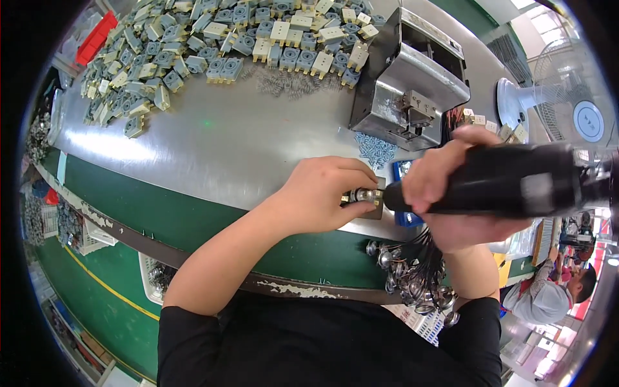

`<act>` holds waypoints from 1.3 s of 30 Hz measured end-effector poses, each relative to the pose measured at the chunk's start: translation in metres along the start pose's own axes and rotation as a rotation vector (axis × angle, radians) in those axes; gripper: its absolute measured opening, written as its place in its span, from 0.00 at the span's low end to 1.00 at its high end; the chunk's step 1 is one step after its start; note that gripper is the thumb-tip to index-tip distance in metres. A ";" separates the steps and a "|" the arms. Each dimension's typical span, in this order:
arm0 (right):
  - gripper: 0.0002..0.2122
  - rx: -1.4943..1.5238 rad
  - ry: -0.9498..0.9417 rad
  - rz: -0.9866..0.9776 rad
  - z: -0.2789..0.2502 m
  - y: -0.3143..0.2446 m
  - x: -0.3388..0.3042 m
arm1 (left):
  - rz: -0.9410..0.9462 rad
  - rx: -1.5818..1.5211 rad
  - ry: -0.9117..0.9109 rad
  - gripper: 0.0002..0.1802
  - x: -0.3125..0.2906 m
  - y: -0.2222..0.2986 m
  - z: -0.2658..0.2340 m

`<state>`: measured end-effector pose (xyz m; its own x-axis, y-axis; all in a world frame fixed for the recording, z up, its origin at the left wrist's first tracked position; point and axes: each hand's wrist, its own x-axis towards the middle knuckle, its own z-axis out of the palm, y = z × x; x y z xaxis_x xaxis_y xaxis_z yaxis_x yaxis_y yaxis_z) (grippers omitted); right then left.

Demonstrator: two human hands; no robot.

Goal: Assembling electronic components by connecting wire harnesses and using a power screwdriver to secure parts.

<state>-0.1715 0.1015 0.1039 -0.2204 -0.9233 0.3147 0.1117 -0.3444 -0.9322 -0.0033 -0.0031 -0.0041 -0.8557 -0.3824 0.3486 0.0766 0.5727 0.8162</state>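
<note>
My right hand (445, 184) is wrapped round a black power screwdriver (516, 180), slightly smeared by motion. The tool's tip end points left, toward my left hand (325, 190). Thumb and fingers of that hand close round a small shiny metal part (363, 195) with brass-coloured ends, low over the table edge. Part of it is hidden by my fingers, so its exact kind cannot be told. Beneath it shows a small brownish plate (380, 180). A blue tray (406, 218) sits just right of the part, partly covered by the screwdriver.
Loose screws (375, 149) lie beyond my hands, near a steel box-shaped fixture (412, 84). Many grey and cream terminal blocks (284, 45) and small springs (290, 84) cover the far table. Round metal parts on black wires (412, 277) hang at the near edge. A fan (516, 106) stands right.
</note>
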 end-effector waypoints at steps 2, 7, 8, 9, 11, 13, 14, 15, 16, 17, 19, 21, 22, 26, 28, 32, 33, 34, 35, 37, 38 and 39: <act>0.55 0.211 -0.062 -0.177 -0.011 -0.012 0.021 | 0.010 -0.002 0.013 0.14 0.000 0.003 -0.001; 0.61 -0.204 0.379 -0.251 -0.037 -0.015 0.061 | 0.030 -0.047 0.028 0.16 0.001 0.003 0.002; 0.59 -0.237 0.402 -0.268 -0.040 -0.011 0.065 | 0.043 -0.040 0.024 0.16 0.000 0.003 0.002; 0.57 -0.228 0.405 -0.271 -0.042 -0.009 0.066 | 0.030 -0.040 0.019 0.16 0.000 0.004 0.002; 0.55 -0.219 0.411 -0.282 -0.042 -0.005 0.069 | 0.007 -0.049 0.008 0.16 -0.001 0.006 0.001; 0.54 -0.240 0.438 -0.299 -0.043 -0.002 0.072 | 0.013 -0.037 0.006 0.16 0.000 0.006 0.001; 0.54 -0.241 0.440 -0.302 -0.044 -0.001 0.073 | 0.012 -0.030 0.008 0.15 0.000 0.006 0.001; 0.54 -0.235 0.442 -0.303 -0.045 -0.001 0.074 | 0.015 -0.030 0.006 0.15 0.000 0.005 0.001; 0.53 -0.229 0.443 -0.304 -0.046 -0.001 0.075 | 0.014 -0.032 0.006 0.15 0.001 0.004 0.001; 0.53 -0.229 0.444 -0.304 -0.046 0.000 0.075 | 0.011 -0.033 0.007 0.15 0.001 0.003 0.001; 0.53 -0.232 0.427 -0.308 -0.046 0.000 0.077 | -0.001 -0.039 -0.005 0.16 0.002 0.005 0.000; 0.53 -0.233 0.427 -0.300 -0.046 0.002 0.078 | -0.013 -0.043 -0.016 0.17 0.002 0.005 -0.001; 0.53 -0.235 0.427 -0.291 -0.046 0.003 0.078 | -0.012 -0.045 -0.018 0.17 0.003 0.005 -0.001; 0.52 -0.247 0.402 -0.284 -0.045 0.003 0.078 | -0.006 -0.043 -0.016 0.17 0.003 0.005 -0.002; 0.51 -0.255 0.419 -0.277 -0.045 0.003 0.077 | -0.010 -0.048 -0.017 0.17 0.002 0.005 -0.001; 0.49 -0.249 0.395 -0.265 -0.045 0.005 0.073 | -0.011 -0.042 -0.022 0.17 0.001 0.008 -0.002; 0.50 -0.254 0.383 -0.267 -0.043 0.005 0.072 | -0.013 -0.041 -0.019 0.17 0.001 0.008 -0.001; 0.51 -0.258 0.370 -0.268 -0.042 0.006 0.071 | -0.009 -0.055 -0.009 0.17 0.000 0.007 -0.001; 0.51 -0.257 0.365 -0.261 -0.039 0.005 0.070 | -0.009 -0.071 0.001 0.17 -0.001 0.007 0.000; 0.53 -0.268 0.333 -0.175 -0.033 -0.002 0.065 | -0.009 -0.075 0.003 0.17 0.001 0.005 0.000; 0.53 -0.261 0.324 -0.158 -0.028 -0.005 0.060 | -0.010 -0.075 0.002 0.17 0.000 0.004 -0.001; 0.54 -0.195 0.304 -0.100 -0.022 -0.008 0.054 | -0.002 -0.064 0.005 0.18 -0.001 0.004 -0.001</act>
<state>-0.2057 0.0580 0.1243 -0.5018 -0.7839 0.3656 -0.1052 -0.3642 -0.9254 -0.0018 -0.0011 -0.0013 -0.8532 -0.3877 0.3489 0.1072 0.5243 0.8448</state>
